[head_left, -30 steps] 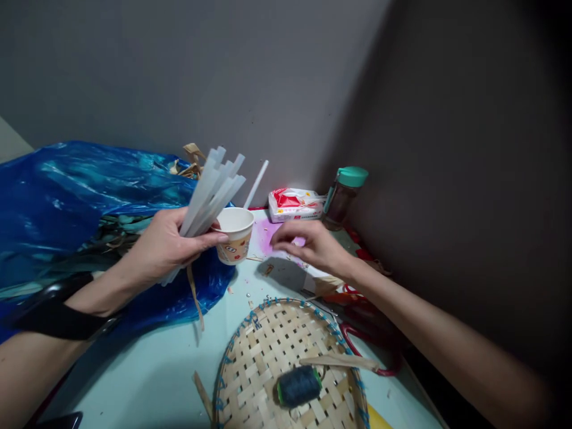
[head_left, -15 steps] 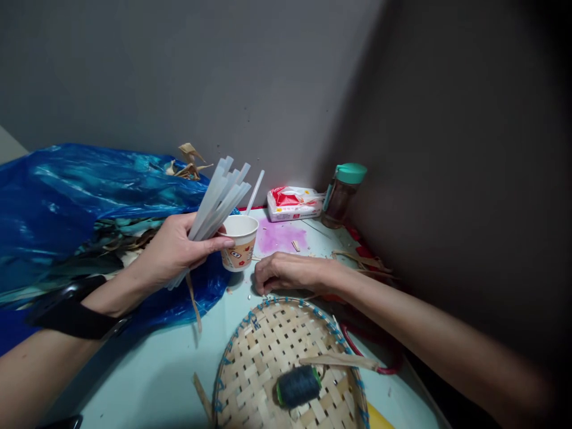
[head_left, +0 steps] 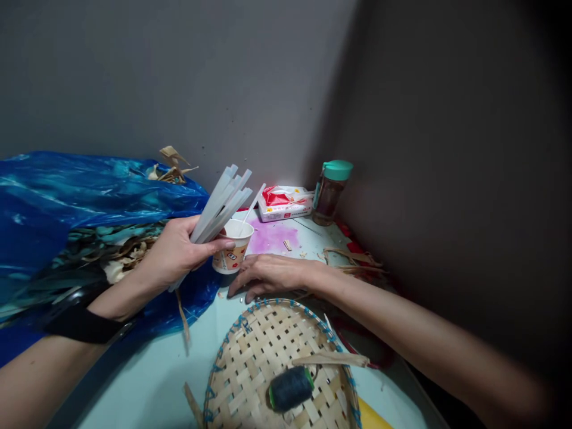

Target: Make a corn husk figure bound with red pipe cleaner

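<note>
My left hand (head_left: 179, 247) is closed around a bundle of translucent white glue sticks (head_left: 223, 202), which slant up and to the right. Its thumb and a fingertip also meet the rim of a patterned paper cup (head_left: 230, 260). A thin white stick (head_left: 255, 204) leans out of the cup. Just below the cup, my right hand (head_left: 268, 274) reaches down to the table, fingers apart and bent, with nothing visible in them. Tiny bits lie by its fingertips. In front is a round woven bamboo tray (head_left: 250, 363) with blue lashing, bearing a dark thread spool (head_left: 291, 388).
At left spreads a blue plastic bag (head_left: 89, 185) with dried husks (head_left: 129, 253). A tissue pack (head_left: 286, 205) and a green-lidded bottle (head_left: 330, 193) stand at the back by the wall. Dry strips (head_left: 357, 259) lie under and beyond my right arm.
My right hand has moved slightly left, and its curled fingers have spread apart. The thin stick sits lower in the cup. The whole view has shifted, so most things appear further left.
</note>
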{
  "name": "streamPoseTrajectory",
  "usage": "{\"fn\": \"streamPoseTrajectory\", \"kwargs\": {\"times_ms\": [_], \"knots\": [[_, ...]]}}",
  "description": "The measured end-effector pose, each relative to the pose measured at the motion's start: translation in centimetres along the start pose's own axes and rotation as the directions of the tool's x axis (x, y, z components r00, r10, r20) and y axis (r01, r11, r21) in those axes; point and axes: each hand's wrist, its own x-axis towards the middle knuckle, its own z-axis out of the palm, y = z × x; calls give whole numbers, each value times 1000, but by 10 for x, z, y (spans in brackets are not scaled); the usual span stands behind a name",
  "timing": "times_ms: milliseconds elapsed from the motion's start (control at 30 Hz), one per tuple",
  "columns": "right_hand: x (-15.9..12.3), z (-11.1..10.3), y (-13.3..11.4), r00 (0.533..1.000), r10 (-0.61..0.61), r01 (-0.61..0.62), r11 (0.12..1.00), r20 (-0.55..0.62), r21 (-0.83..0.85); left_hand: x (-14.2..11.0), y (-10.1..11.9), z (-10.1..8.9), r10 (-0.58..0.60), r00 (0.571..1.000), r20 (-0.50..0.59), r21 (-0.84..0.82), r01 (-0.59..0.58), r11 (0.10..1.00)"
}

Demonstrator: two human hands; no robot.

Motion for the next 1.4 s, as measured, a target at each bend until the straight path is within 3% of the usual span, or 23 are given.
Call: {"fn": "streamPoseTrajectory", "kwargs": {"times_ms": [233,367,500,633,800,867,933,967,1000,1067,1133,1267,1400], "knots": [[14,6,-1,997,-54,53,998,60,14,-1,-5,-5,-64,998,-21,-41,63,997],[-6,-6,-10,998,61,-60,997,31,-58,1,-5,-2,-69,998,-9,-55,69,996],[-42,-38,-28,971,181,-191,980,-155,-51,4,-10,6,-68,997,27,-50,69,996],[-56,-62,-45,877,165,-256,955,-451,-150,9,-11,27,-49,989,141,-13,51,999],[-58,-66,-47,875,203,-327,917,-440,-227,13,0,50,-21,979,204,24,16,1000],[-70,-68,-45,812,211,-357,917,-543,-177,14,3,53,-23,979,201,35,17,999],[-87,-67,-40,686,298,-466,881,-664,-85,16,4,53,-33,982,185,32,27,999],[-96,-64,-35,637,370,-535,844,-676,-41,16,4,52,-41,984,172,27,36,999],[-102,-59,-31,617,449,-600,800,-646,-17,16,4,52,-52,986,158,20,50,999],[-109,-43,-20,647,581,-686,726,-494,-45,16,5,50,-78,989,129,10,77,997],[-108,-25,-12,670,635,-715,691,-385,-105,15,6,49,-87,991,102,12,86,996],[-94,-1,-7,698,595,-701,681,-399,-211,17,4,51,-76,993,95,24,74,997],[-83,3,-8,732,555,-674,675,-396,-300,23,-6,60,-31,992,119,7,30,1000]]}}
